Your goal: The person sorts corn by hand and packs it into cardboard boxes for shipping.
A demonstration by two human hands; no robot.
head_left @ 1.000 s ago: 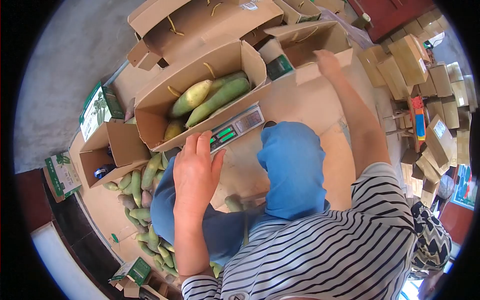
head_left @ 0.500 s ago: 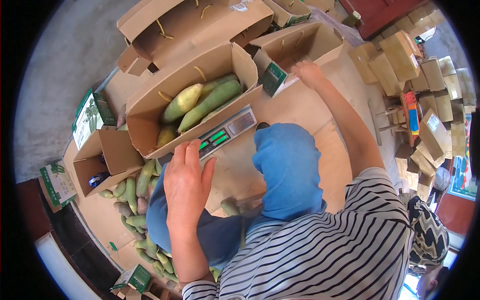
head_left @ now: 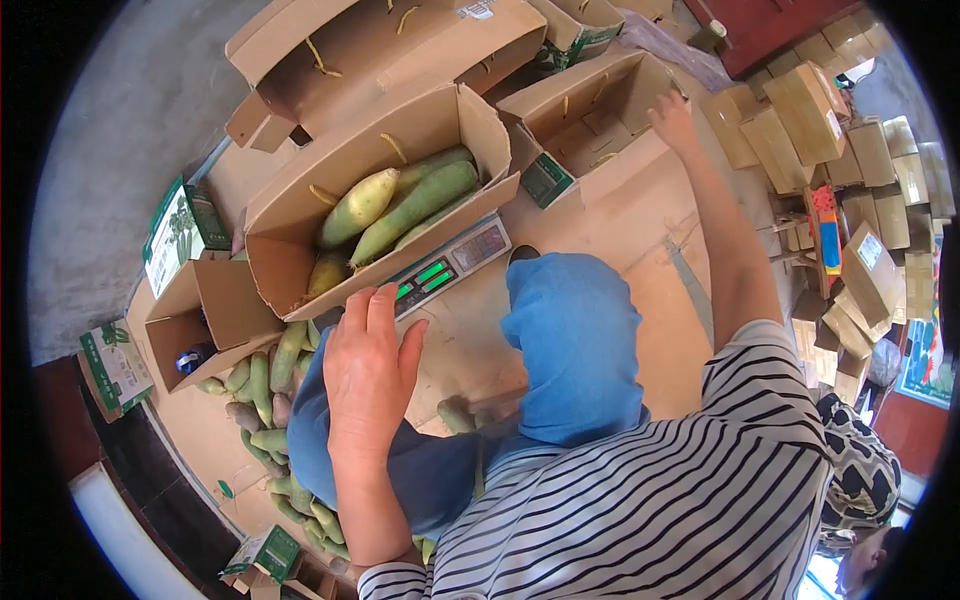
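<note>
My left hand [head_left: 368, 365] has its fingers stretched out and holds nothing visible, near the front of a cardboard box [head_left: 278, 262]. Inside that box lie several long green radishes [head_left: 420, 210], one paler than the rest. The box rests on a digital scale [head_left: 452, 264] with a lit green display. Out to the right, my right hand [head_left: 674, 122] has its fingers apart at the right corner of a second cardboard box [head_left: 560, 105], seemingly touching its rim. That box's flaps are up, with yellow rope handles showing and no radishes visible inside.
A large cardboard box [head_left: 380, 55] lies behind. Loose radishes [head_left: 262, 390] are heaped at left beside a small open box [head_left: 220, 310] and a green-and-white printed box [head_left: 180, 240]. Stacked cartons [head_left: 800, 120] fill the right side. Another person [head_left: 858, 470] is at lower right.
My right hand has moved right and up from the second box's near side to its right corner. That box's near side now stands differently, showing more of the inside. My left hand has barely moved.
</note>
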